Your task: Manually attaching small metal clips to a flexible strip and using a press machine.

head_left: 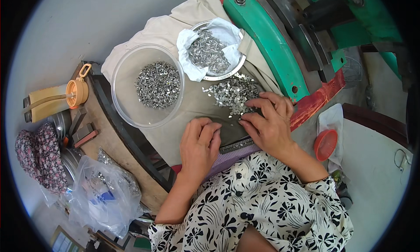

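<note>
My right hand [272, 123] rests at the near right edge of a pile of small flat silvery metal pieces [236, 92]. Its thumb and forefinger come together by a small shiny piece, while the other fingers touch the pile. My left hand [200, 143] is held left of it, fingers curled in against the thumb; whatever lies between those fingertips is hidden. Just in front of me, between the hands, runs a narrow dark strip with a row of small marks or slots [236, 146]. Both the pile and the strip lie on a greyish-brown cloth [168, 140].
A clear round tub [124, 105] of small metal parts stands left. Behind the pile, a metal bowl [238, 67] lined with white cloth holds pin-like parts. A green machine [267, 42] borders the right. Plastic bags [103, 204] and an orange-lidded bottle [78, 92] sit left; a red basket [325, 145] is at right.
</note>
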The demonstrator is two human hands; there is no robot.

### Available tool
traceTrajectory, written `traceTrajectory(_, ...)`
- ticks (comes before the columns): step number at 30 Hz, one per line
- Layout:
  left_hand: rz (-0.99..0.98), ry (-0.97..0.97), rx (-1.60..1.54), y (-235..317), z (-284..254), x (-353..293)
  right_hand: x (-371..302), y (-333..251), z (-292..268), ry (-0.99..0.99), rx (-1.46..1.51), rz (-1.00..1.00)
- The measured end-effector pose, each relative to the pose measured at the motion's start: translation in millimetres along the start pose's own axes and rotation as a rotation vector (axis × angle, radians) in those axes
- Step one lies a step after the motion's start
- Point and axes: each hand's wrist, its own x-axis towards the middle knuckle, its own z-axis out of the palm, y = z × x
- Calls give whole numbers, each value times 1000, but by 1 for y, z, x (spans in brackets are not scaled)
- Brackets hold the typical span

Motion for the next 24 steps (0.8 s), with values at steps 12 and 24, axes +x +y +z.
traceTrajectory(12,54,-69,115,11,12,9,-5,10,-10,11,120,-45)
traceTrajectory(24,54,-45,76,7,12,5,-44,15,-14,-72,65,-185)
